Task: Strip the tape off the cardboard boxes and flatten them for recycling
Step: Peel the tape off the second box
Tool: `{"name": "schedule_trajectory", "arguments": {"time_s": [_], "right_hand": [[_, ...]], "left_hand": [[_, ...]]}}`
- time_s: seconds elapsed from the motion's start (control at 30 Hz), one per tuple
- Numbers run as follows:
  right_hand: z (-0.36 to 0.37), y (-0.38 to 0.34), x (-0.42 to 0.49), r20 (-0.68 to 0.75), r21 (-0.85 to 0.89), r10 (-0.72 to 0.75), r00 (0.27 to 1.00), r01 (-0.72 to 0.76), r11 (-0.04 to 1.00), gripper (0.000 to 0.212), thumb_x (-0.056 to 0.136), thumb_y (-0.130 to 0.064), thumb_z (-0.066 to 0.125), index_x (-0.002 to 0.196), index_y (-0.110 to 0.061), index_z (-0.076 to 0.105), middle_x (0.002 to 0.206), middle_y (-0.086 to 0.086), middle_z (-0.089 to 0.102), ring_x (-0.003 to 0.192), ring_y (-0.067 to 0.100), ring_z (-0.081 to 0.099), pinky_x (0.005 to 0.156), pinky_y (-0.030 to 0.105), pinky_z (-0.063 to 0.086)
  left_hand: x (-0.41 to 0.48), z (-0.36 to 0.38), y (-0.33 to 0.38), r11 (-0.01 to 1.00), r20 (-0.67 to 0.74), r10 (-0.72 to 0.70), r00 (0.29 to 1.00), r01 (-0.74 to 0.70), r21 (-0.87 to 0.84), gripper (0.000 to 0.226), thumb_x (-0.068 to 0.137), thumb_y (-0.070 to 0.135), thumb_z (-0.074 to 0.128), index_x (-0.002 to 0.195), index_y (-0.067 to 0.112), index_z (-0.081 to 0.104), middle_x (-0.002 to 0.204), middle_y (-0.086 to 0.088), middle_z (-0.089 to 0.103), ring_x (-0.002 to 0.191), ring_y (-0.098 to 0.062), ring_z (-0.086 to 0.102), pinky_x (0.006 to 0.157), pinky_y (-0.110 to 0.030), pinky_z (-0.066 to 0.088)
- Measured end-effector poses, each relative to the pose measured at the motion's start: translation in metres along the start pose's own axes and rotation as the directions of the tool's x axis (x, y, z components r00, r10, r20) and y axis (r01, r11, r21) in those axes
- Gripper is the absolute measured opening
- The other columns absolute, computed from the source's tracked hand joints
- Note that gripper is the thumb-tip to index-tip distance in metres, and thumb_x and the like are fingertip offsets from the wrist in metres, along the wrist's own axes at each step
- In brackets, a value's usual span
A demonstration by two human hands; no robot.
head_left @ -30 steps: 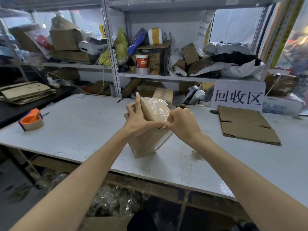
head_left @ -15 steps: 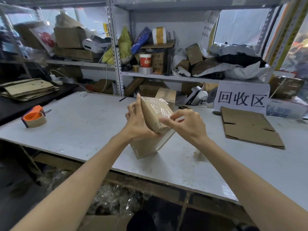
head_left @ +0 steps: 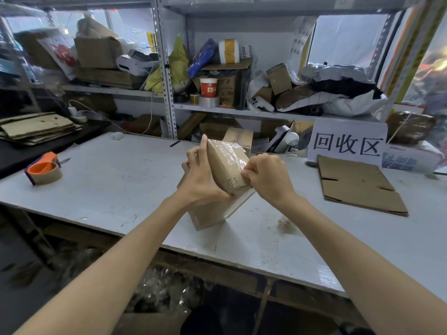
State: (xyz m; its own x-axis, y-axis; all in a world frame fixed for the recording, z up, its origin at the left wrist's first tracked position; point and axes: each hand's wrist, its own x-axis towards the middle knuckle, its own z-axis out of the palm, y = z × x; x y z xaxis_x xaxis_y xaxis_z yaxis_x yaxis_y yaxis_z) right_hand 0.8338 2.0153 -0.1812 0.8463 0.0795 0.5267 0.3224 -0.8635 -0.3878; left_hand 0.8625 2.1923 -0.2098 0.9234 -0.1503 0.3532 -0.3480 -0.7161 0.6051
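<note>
2 hands on 1 box (head_left: 226,165). The box is mid-table (head_left: 121,180), nearer the front edge than the back, tilted and standing on its lower edge on the surface. Shiny, wrinkled tape (head_left: 232,153) wraps its upper end.

Left hand (head_left: 203,180) grips the box's left side: thumb curled across the near face, index finger straight up along the top corner. Right hand (head_left: 268,176) has its fingers curled, thumb and fingertips pinching the tape where it ends at the box's right edge. Can't tell if any tape is lifted.

1 flattened cardboard sheet (head_left: 360,184) lies on the right side of the table toward the back edge, in front of a white sign (head_left: 348,143). 1 orange tape dispenser (head_left: 44,169) sits at the left edge. 1 more small carton (head_left: 239,137) stands at the back edge, just behind the held box. A cardboard stack (head_left: 36,128) lies on the dark bench left of the table.
</note>
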Motion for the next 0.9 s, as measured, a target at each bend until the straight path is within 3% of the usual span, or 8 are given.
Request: {"name": "schedule_trajectory", "arguments": {"time_s": [0.1,0.2,0.43,0.5,0.6,0.73,0.83,0.9], "right_hand": [[0.005,-0.003,-0.001,0.006,-0.095,-0.095,0.995,0.095,0.991,0.015,0.089,-0.011,0.056,0.081,-0.001,0.064,0.085,0.011,0.064,0.073,0.024,0.058,0.065,0.035,0.05],[0.007,-0.002,0.0,-0.004,-0.13,-0.072,0.997,0.071,0.989,0.01,0.09,-0.007,0.05,0.081,-0.004,0.053,0.086,0.013,0.057,0.072,0.027,0.053,0.064,0.035,0.042],[0.006,0.008,-0.002,-0.014,0.197,0.199,0.98,-0.192,0.961,0.02,0.091,-0.012,0.052,0.072,-0.013,0.047,0.084,0.01,0.055,0.076,0.022,0.05,0.061,0.028,0.037],[0.003,0.012,0.001,0.014,0.275,0.239,0.971,-0.233,0.933,0.018,0.09,-0.025,0.058,0.078,-0.011,0.054,0.086,0.008,0.06,0.078,0.021,0.054,0.064,0.031,0.044],[-0.005,0.013,0.006,0.072,0.391,0.303,0.95,-0.307,0.868,0.037,0.078,-0.048,0.071,0.094,-0.015,0.065,0.087,0.0,0.067,0.079,0.014,0.062,0.07,0.033,0.052],[-0.005,0.017,0.006,0.009,0.297,0.279,0.96,-0.269,0.916,0.004,0.081,-0.017,0.072,0.085,-0.017,0.073,0.076,-0.002,0.069,0.072,0.011,0.065,0.075,0.038,0.057],[-0.002,0.019,0.002,-0.002,0.518,0.389,0.921,-0.332,0.788,0.012,0.084,0.001,0.06,0.079,-0.008,0.066,0.077,0.007,0.067,0.073,0.021,0.069,0.068,0.035,0.06],[-0.002,0.019,-0.002,0.045,0.558,0.37,0.928,-0.331,0.761,0.013,0.087,0.001,0.057,0.08,-0.009,0.061,0.078,0.011,0.067,0.069,0.024,0.07,0.065,0.036,0.061]], "left_hand": [[0.0,0.002,0.0,1.0,-0.014,0.001,1.0,-0.001,0.003,0.153,0.044,0.057,0.091,0.15,0.038,-0.017,0.138,0.011,0.011,0.129,-0.026,0.021,0.104,-0.046,0.039],[0.0,0.003,0.0,1.0,-0.025,-0.003,1.0,0.003,-0.005,0.152,0.044,0.057,0.09,0.15,0.038,-0.017,0.137,0.011,0.011,0.127,-0.026,0.021,0.104,-0.045,0.038],[0.001,0.004,0.0,1.0,-0.043,-0.016,0.999,0.015,-0.011,0.153,0.039,0.063,0.084,0.152,0.033,-0.015,0.137,0.007,0.012,0.126,-0.027,0.02,0.11,-0.05,0.037],[0.001,0.004,0.001,1.0,-0.048,-0.013,0.999,0.012,-0.016,0.153,0.04,0.062,0.085,0.152,0.032,-0.014,0.138,0.005,0.013,0.126,-0.027,0.02,0.111,-0.05,0.036],[0.0,0.005,0.002,1.0,-0.04,0.02,0.999,-0.021,-0.014,0.151,0.041,0.059,0.088,0.152,0.034,-0.012,0.138,0.007,0.013,0.125,-0.025,0.021,0.108,-0.049,0.037],[-0.001,0.007,0.004,0.999,-0.051,0.053,0.997,-0.053,0.007,0.15,0.038,0.068,0.081,0.153,0.032,-0.009,0.14,0.006,0.014,0.126,-0.024,0.023,0.108,-0.047,0.037],[0.005,0.001,-0.004,0.992,-0.098,-0.102,0.99,0.094,-0.08,0.156,0.037,0.066,0.085,0.155,0.029,-0.01,0.142,0.002,0.016,0.133,-0.03,0.027,0.109,-0.049,0.037],[0.008,-0.002,-0.011,0.972,-0.118,-0.2,0.973,0.182,-0.146,0.158,0.038,0.062,0.089,0.156,0.026,-0.01,0.145,-0.004,0.017,0.135,-0.034,0.027,0.111,-0.051,0.034]]}}
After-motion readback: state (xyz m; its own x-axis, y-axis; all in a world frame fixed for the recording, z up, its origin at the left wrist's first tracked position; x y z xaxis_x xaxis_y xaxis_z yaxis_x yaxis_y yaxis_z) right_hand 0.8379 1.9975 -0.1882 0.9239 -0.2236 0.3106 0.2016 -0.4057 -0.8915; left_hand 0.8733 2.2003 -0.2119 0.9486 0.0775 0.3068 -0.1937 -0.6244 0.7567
